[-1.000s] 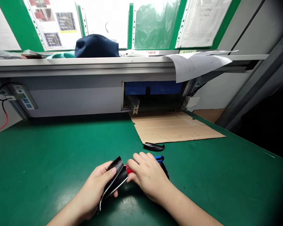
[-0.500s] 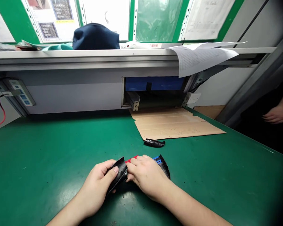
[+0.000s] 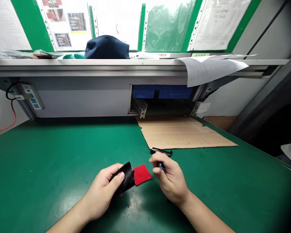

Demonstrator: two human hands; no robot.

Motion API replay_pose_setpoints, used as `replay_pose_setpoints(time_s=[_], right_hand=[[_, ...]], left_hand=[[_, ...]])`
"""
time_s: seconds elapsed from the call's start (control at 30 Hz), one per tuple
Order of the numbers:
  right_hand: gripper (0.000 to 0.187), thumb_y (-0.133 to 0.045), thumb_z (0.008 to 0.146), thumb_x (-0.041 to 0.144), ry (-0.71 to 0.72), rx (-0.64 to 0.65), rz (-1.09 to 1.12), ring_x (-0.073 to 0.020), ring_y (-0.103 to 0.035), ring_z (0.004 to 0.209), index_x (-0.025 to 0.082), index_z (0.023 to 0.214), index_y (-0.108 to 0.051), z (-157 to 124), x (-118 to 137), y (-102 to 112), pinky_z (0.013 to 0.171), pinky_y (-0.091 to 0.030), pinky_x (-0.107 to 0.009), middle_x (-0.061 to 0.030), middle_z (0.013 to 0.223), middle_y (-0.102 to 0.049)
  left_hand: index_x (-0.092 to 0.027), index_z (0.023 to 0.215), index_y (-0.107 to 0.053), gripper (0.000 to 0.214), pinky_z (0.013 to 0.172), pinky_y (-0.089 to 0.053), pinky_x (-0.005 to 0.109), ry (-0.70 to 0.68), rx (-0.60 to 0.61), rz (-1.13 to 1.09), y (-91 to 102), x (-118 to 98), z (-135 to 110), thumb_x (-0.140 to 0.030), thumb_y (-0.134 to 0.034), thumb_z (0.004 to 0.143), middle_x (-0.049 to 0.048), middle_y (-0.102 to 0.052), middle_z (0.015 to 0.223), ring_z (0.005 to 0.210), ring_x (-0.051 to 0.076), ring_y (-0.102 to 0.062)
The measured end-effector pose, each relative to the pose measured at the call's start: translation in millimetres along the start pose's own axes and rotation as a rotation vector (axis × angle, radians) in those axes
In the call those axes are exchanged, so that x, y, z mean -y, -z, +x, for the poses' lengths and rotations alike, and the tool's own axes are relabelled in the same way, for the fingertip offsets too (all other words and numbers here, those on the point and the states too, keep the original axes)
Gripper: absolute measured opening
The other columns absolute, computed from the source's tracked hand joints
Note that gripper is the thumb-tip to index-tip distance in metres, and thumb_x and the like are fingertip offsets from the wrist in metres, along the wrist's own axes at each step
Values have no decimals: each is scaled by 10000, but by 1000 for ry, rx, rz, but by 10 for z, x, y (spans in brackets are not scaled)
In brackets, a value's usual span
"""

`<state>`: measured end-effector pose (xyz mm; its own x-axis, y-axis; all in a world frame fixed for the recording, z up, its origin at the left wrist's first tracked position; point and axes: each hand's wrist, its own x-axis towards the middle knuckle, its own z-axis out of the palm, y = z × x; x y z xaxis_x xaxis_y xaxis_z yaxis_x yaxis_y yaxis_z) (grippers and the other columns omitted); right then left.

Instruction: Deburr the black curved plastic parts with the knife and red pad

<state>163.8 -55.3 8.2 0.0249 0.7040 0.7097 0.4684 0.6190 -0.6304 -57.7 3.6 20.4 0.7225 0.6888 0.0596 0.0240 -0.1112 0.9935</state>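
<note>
A curved black plastic piece (image 3: 126, 183) is gripped in my left hand (image 3: 103, 187), with the thumb pressed along its near face. From its right end a flat red piece (image 3: 142, 175) with a dark edge sticks out. Just right of it, apart from the red piece, my right hand (image 3: 172, 178) is closed around a small dark blue object (image 3: 161, 166). Only its end shows between thumb and index finger; the fingers hide the rest. On the table beyond the right hand lies a slim, curved black ribbed part (image 3: 162, 151), partly covered by the fingers.
A flat cardboard sheet (image 3: 184, 134) lies on the green table (image 3: 75, 145) before an opening with a blue panel (image 3: 169, 91). A shelf (image 3: 87, 68) carries a dark blue pouch (image 3: 108, 47) and overhanging papers (image 3: 208, 69). A power strip (image 3: 33, 97) is at left.
My right hand has come away to the right from the black piece, uncovering the red piece, and has turned. The view has shifted slightly. The other person's hand at right is out of sight.
</note>
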Motion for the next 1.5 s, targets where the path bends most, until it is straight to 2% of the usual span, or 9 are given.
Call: replay_pose_setpoints(time_s=[0.17, 0.3, 0.57, 0.7, 0.83, 1.1, 1.23, 1.37, 1.5], right_hand=[[291, -536, 990, 282, 103, -377, -216, -180, -485, 747, 234, 1255, -426, -1, -43, 39, 689, -387, -297, -33, 899, -493], [183, -486, 977, 322, -17, -93, -689, -232, -499, 783, 216, 1104, -565, 81, -165, 154, 674, -305, -328, -56, 878, -552], [399, -417, 1016, 446, -59, 38, -632, -184, -516, 710, 179, 751, -550, 61, -133, 64, 684, -333, -298, -16, 734, -559], [435, -366, 1010, 576, -35, 112, -613, -216, -545, 867, 210, 1089, -588, 55, -109, 34, 776, -379, -322, -45, 962, -594], [424, -220, 1060, 476, -73, 75, -636, -216, -555, 901, 235, 1248, -514, 50, -155, 55, 798, -409, -333, -54, 1037, -593], [383, -509, 976, 504, -196, -122, -687, -269, -543, 924, 172, 1166, -514, 102, -165, 98, 746, -413, -341, -92, 1036, -568], [375, -390, 1036, 474, -79, 33, -572, -178, -550, 765, 183, 891, -577, 62, 205, -53, 689, -418, -271, -39, 848, -567], [376, -718, 837, 572, 39, 297, -536, -156, -549, 764, 216, 885, -608, -50, 480, -231, 699, -399, -264, 9, 968, -577], [320, -843, 762, 323, 101, 543, -707, -178, -563, 857, 201, 929, -600, -89, 520, -327, 734, -409, -279, 4, 1148, -541]], left_hand=[[-174, 935, -596, 333, 598, -433, 240, 14, -5, -32, 9, -15, 23, -469, -441, 924, 20, -490, 799, 699, 144, -442], [-174, 999, -603, 353, 591, -432, 244, 44, -10, 2, 3, 4, 44, -476, -434, 924, 19, -499, 808, 699, 148, -447], [-197, 1182, -573, 351, 606, -417, 242, 81, 1, 96, 5, 140, 72, -400, -479, 911, 19, -596, 891, 692, 140, -478], [-175, 1169, -590, 359, 593, -415, 245, 48, -1, 92, 3, 164, 71, -390, -478, 905, 28, -603, 876, 693, 150, -488], [-179, 1139, -609, 335, 607, -418, 247, 16, -5, 98, 22, 140, 61, -378, -477, 904, 30, -620, 894, 706, 153, -501], [-185, 1109, -617, 323, 601, -416, 251, 0, 18, 89, 46, 98, 1, -384, -478, 896, 22, -610, 884, 693, 155, -507], [-188, 1143, -604, 326, 616, -418, 254, 8, 35, 78, 24, 108, -32, -368, -496, 893, 20, -623, 884, 694, 156, -519], [-185, 1127, -619, 292, 789, -448, 289, -40, 84, 68, -28, 90, -30, -321, -528, 884, 40, -650, 950, 892, 205, -579], [-183, 1210, -563, 371, 868, -457, 333, -6, 182, -58, -15, 137, -8, -328, -563, 869, 76, -644, 1110, 983, 237, -594]])
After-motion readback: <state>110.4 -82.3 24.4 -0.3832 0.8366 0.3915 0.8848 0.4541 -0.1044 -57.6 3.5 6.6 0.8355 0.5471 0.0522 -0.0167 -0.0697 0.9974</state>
